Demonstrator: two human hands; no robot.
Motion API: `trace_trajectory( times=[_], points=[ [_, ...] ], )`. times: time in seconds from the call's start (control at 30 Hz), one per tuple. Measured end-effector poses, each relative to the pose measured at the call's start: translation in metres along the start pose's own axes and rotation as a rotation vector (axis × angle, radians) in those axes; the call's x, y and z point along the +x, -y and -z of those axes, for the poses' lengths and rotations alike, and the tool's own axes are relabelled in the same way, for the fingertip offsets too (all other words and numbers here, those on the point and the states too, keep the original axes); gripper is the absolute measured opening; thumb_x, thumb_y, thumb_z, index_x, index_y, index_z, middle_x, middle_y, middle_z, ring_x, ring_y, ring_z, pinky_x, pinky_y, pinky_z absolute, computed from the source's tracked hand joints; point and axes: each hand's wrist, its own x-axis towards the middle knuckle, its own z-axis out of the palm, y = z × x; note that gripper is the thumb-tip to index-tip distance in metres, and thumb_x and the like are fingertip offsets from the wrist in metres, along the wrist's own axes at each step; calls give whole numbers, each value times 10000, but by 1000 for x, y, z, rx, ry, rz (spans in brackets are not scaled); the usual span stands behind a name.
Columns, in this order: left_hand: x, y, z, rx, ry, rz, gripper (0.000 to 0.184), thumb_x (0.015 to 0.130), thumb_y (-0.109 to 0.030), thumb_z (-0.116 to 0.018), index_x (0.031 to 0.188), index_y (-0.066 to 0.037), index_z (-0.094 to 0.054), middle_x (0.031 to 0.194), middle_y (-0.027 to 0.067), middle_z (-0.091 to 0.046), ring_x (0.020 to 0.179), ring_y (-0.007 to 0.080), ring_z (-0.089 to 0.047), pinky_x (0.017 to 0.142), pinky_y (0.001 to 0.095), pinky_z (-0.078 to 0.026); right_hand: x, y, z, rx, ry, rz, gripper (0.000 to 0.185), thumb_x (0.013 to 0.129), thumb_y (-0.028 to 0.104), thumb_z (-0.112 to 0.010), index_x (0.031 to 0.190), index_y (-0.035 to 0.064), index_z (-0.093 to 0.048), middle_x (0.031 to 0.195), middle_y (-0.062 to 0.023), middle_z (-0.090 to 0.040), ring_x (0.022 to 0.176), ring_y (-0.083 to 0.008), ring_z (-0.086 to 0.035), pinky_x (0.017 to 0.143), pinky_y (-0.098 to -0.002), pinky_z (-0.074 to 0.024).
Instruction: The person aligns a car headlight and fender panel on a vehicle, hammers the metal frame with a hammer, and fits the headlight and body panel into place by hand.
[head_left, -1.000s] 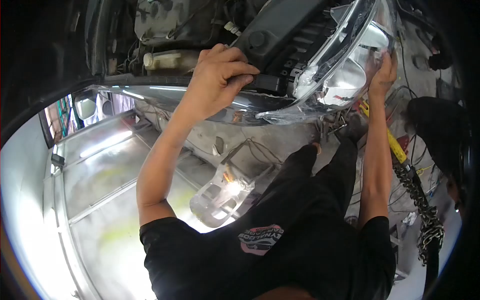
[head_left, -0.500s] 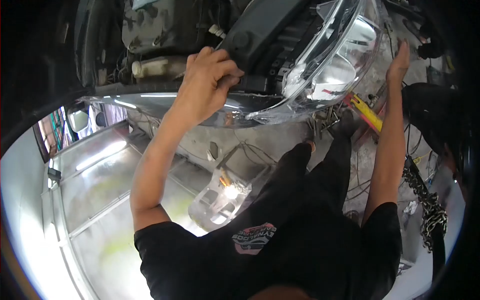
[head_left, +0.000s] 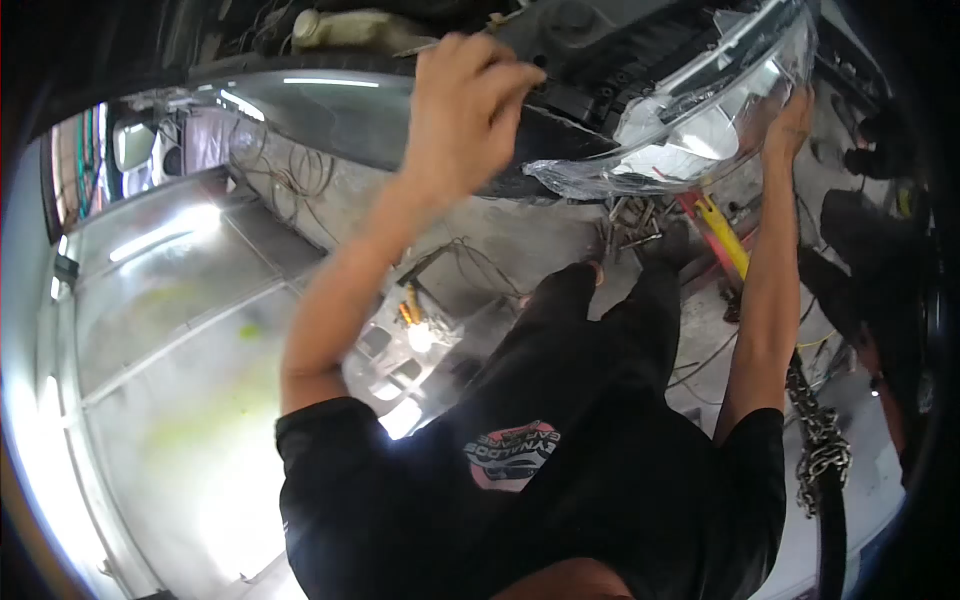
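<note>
The headlight [head_left: 700, 135], partly wrapped in clear plastic, sits at the front corner of a dark car. My left hand [head_left: 462, 120] is over the top edge of the glossy fender [head_left: 330, 110], left of the headlight. Its fingers are curled together; anything between them is hidden. At the headlight's outer right side, my right hand [head_left: 788, 128] rests against the clear lens with its fingers partly behind the edge. Black trim [head_left: 575, 95] lies between my left hand and the headlight.
Below the headlight are loose metal tools [head_left: 635, 220] and a yellow and red bar [head_left: 722, 238]. A chain [head_left: 822, 450] hangs at the right, near another person in dark clothing [head_left: 850, 230]. Cables [head_left: 300, 170] and a lit metal part [head_left: 400, 350] lie at the left.
The view has shifted, with the fender and engine bay higher in frame. My left hand has risen off the trim edge. My right hand left the headlight, then came back against its outer side.
</note>
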Motion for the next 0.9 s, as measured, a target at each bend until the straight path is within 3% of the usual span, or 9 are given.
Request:
trace_trajectory(
  times=[0.17, 0.23, 0.3, 0.37, 0.5, 0.53, 0.7, 0.83, 0.9],
  points=[
    [-119, -71, -51, -236, -354, 442, 370, 829, 9, -714, 1194, -46, -713, 1110, 171, -618, 969, 350, -581, 875, 443, -456, 18, -30, 3, -10, 66, -41, 552, 1068, 394, -404, 1448, 2, -487, 1408, -194, -540, 1261, -341, -543, 1073, -394, -418],
    [-123, -101, -83, -234, -394, 784, 430, 893, 19, -685, 1319, 37, -636, 1314, 231, -557, 1153, 370, -573, 987, 447, -475, 26, -39, -1, 35, 120, -26, 568, 1067, 399, -409, 1474, 6, -457, 1429, -177, -522, 1274, -330, -532, 1071, -388, -422],
    [-117, -115, -108, -236, -451, 802, 470, 895, 8, -689, 1355, 48, -604, 1349, 236, -526, 1193, 381, -548, 1000, 451, -468, 31, -40, 5, 361, 215, -258, 562, 1065, 407, -424, 1463, 13, -462, 1437, -142, -528, 1316, -294, -517, 1065, -376, -431],
    [-113, -121, -127, -241, -506, 816, 512, 897, -2, -694, 1391, 59, -573, 1385, 241, -494, 1233, 393, -522, 1012, 454, -462, 31, -28, 11, 374, 300, -316, 547, 1067, 411, -423, 1460, 34, -465, 1437, -129, -526, 1321, -280, -519, 1063, -371, -435],
    [-113, -133, -144, -328, -614, 813, 447, 906, -37, -705, 1339, 32, -621, 1331, 226, -533, 1207, 398, -545, 1012, 440, -466, 27, 5, 16, 445, 452, -478, 510, 1075, 432, -414, 1448, 87, -468, 1448, -108, -516, 1339, -266, -512, 1081, -389, -443],
    [-115, -135, -146, -357, -644, 814, 413, 908, -27, -699, 1313, 23, -637, 1314, 218, -543, 1163, 379, -569, 980, 426, -485, 24, 9, 14, 385, 474, -425, 591, 1105, 477, -312, 1551, 92, -363, 1530, -136, -476, 1363, -348, -526, 1108, -512, -478],
    [-109, -124, -121, -659, -949, 1060, 343, 903, -16, -710, 1244, -1, -672, 1281, 185, -562, 991, 244, -650, 767, 335, -544, 39, -4, 11, 542, 610, -513, 606, 1094, 490, -342, 1552, 94, -359, 1537, -148, -455, 1379, -347, -500, 1132, -522, -445],
    [-106, -101, -140, -421, -1000, 980, 223, 880, -18, -746, 1098, 24, -725, 981, 118, -671, 777, 192, -661, 691, 322, -534, 21, 31, 14, 527, 530, -641, 621, 1085, 499, -378, 1545, 81, -360, 1547, -145, -432, 1423, -345, -443, 1152, -555, -408],
    [-105, -96, -144, -421, -1042, 955, 173, 875, -15, -747, 1042, 29, -729, 916, 116, -668, 729, 210, -661, 676, 325, -533, 27, 21, 14, 509, 559, -562, 617, 1090, 500, -376, 1541, 79, -363, 1541, -157, -436, 1407, -367, -458, 1151, -582, -399]
  ],
)
